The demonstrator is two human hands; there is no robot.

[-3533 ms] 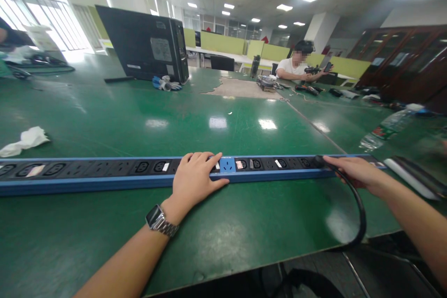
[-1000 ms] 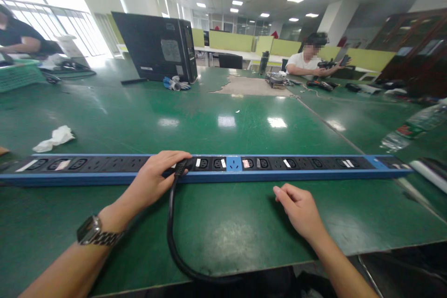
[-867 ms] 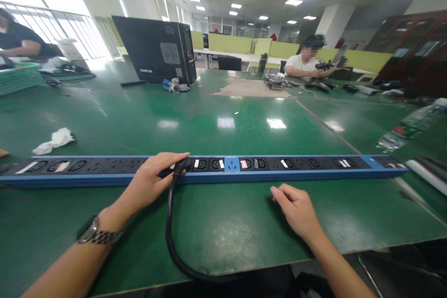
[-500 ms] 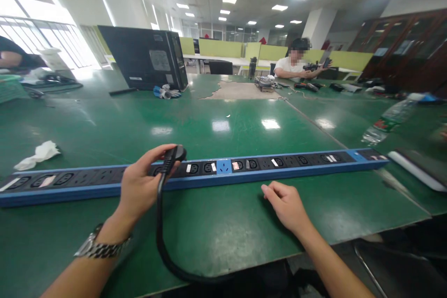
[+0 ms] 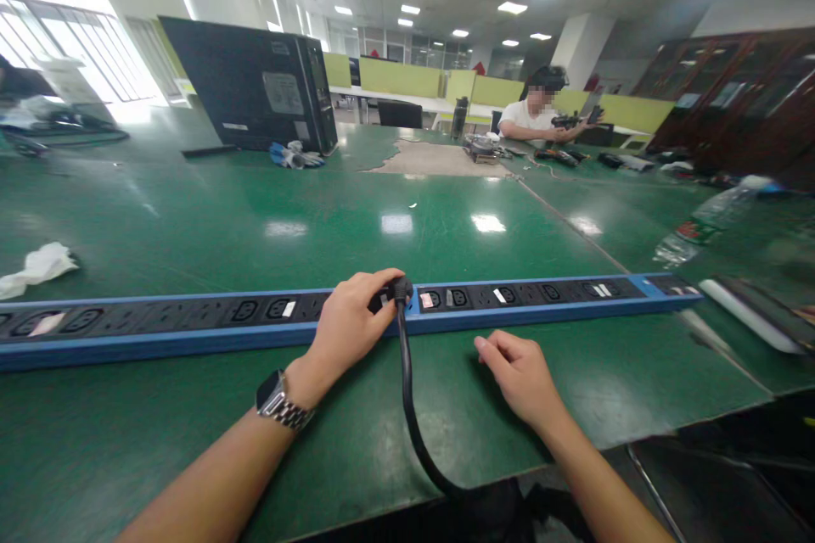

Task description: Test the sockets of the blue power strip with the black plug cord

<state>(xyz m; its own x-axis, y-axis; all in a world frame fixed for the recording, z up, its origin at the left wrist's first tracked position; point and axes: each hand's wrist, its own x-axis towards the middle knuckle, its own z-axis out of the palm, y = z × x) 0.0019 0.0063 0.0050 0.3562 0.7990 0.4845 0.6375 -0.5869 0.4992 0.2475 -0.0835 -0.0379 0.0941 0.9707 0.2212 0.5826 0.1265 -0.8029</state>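
A long blue power strip (image 5: 548, 314) with black socket panels lies across the green table. My left hand (image 5: 353, 318), with a watch on its wrist, grips a black power plug (image 5: 401, 288) at the strip's blue middle socket section. Whether the pins sit in the socket is hidden. From the plug, a thick black cable (image 5: 411, 416) curves down over the table's front edge. My right hand (image 5: 519, 373) rests in front of the strip, fingers curled, with nothing visible in them.
A black computer tower (image 5: 267, 89) stands at the back left with gloves (image 5: 296, 155) beside it. A plastic bottle (image 5: 706, 221) lies at the right. Crumpled tissue (image 5: 39, 269) is at the left. Across the table a person (image 5: 535, 114) holds a device.
My left hand has moved right along the strip, bringing the plug down to the blue middle socket section. The cable has swung right with it. My right hand has stayed in place.
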